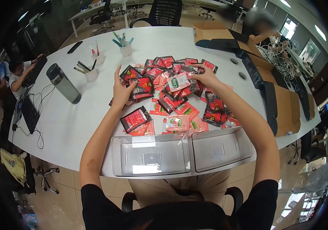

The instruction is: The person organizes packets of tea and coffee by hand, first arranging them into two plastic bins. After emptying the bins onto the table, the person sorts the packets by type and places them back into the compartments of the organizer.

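A loose heap of small red-and-black sachets [141, 85] and pink-red sachets [178, 122] lies in front of me, many overlapping. My left hand [122, 90] cups the heap's left side, fingers spread, its thumb against a red-and-black sachet. At the opposite side, my right hand [207, 77] rests on the heap with thumb and fingers apart; its fingertips are partly hidden among the sachets. Near my right thumb lies a sachet with a white-and-green label [178, 82]. Two clear plastic bins, a left bin [189, 153] and a right bin [244, 140], stand side by side at the table's near edge.
A grey bottle [64, 84] stands left on the white table [95, 126]. Pen cups [91, 75] and a black phone [75, 47] sit farther back. Open cardboard boxes [283, 111] line the right side. Other people work at left and far right, near tangled cables [275, 57].
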Available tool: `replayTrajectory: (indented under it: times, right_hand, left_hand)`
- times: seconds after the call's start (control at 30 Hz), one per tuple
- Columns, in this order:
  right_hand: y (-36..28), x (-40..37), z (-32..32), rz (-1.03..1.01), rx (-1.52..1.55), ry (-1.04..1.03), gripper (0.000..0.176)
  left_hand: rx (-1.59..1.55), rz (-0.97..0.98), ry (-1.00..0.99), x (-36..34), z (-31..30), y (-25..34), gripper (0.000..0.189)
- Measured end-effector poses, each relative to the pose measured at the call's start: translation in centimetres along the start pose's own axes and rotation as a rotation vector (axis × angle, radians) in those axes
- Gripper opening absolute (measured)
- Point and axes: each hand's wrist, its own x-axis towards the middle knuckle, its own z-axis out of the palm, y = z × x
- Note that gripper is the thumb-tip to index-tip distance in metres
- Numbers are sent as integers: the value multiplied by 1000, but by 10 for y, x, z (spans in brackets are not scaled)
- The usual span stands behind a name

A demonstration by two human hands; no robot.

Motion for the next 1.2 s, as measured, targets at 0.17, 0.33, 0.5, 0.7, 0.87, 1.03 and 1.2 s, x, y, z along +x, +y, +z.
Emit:
replayTrajectory:
  times: [0.17, 0.33, 0.5, 0.7, 0.87, 1.03, 1.2]
  right_hand:
    - [0, -8, -2, -118, -282, 72, 82]
    - [-17, -26, -33, -346, -446, -36, 89]
    - [-24, -77, -79, -370, -871, -392, 100]
    - [10, -124, -108, -64, -1080, -513, 129]
    - [68, -106, -118, -90, -1086, -372, 138]
    - [69, -72, -103, -53, -1034, -331, 138]
    - [63, -49, -77, -276, -975, -262, 105]
  left_hand:
    - [370, -19, -43, 0, -9, 7, 79]
    - [866, 365, 54, 1, -12, 0, 66]
    - [446, 335, -659, -5, 4, 36, 84]
    - [473, 284, -1178, -36, 28, 44, 104]
    - [623, 355, -1102, -47, 33, 33, 99]
    - [548, 304, -1012, -44, 35, 25, 65]
    - [594, 323, -884, -35, 31, 24, 45]
